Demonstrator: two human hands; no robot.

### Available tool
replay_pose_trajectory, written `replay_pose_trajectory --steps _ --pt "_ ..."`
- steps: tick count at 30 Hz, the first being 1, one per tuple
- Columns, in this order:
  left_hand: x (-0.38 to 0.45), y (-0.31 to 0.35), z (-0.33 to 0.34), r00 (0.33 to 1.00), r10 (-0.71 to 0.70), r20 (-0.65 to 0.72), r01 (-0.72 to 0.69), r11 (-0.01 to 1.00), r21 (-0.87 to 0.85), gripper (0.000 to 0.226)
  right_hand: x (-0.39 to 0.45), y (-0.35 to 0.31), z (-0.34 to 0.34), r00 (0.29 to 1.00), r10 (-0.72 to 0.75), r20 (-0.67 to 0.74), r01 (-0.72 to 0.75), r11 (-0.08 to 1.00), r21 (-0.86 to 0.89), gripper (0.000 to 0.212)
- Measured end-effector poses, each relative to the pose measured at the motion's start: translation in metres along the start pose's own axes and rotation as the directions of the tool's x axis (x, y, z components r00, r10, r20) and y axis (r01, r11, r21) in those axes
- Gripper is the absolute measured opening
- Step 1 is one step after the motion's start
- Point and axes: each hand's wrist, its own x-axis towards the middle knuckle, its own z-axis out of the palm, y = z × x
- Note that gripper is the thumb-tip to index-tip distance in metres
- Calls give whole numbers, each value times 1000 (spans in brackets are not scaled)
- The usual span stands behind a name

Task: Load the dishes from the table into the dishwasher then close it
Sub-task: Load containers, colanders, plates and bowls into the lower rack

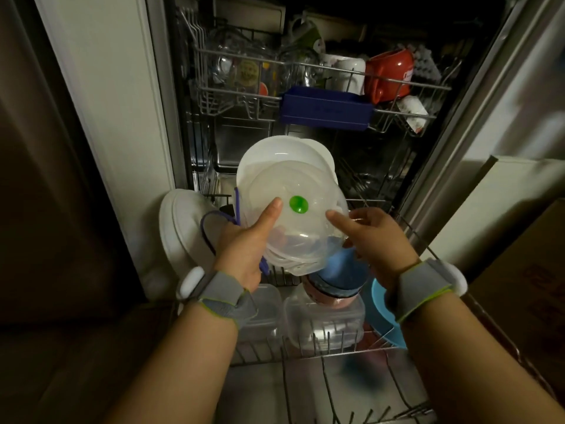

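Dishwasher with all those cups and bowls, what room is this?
Most likely a home kitchen. An open dishwasher has its upper rack full of mugs, among them a red mug. The left hand and right hand hold a clear plastic lid over the lower rack.

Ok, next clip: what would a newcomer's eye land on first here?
Most likely the stack of clear plastic lids, the top one with a green centre button, held up at centre frame over the lower rack by the left hand and right hand. Next, the red mug and the blue tray in the upper rack stand out against the dark dishwasher interior.
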Motion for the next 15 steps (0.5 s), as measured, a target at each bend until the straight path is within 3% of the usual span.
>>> replay_pose_trajectory --steps 3,7,8,10,15 --pt "-6 2 5 997 73 -27 -71 996 62 19 0 4 1 994 75 80 -86 985 146 51" --pt "0 0 3 999 -53 -10 53 996 76 76 -3 2 -5 957 207 205 -276 870 408 27" --pt "2 0 2 996 -87 -17 87 995 54 82 -3 1 -7 945 237 226 -319 821 473 18" --pt "6 -3 0 990 -132 -48 133 991 10 74 -3 -1 -9 933 273 236 -360 746 560 8" --pt "8 -7 -4 991 -47 -123 48 999 2 41 -8 -3 -10 944 189 271 -307 804 510 26"
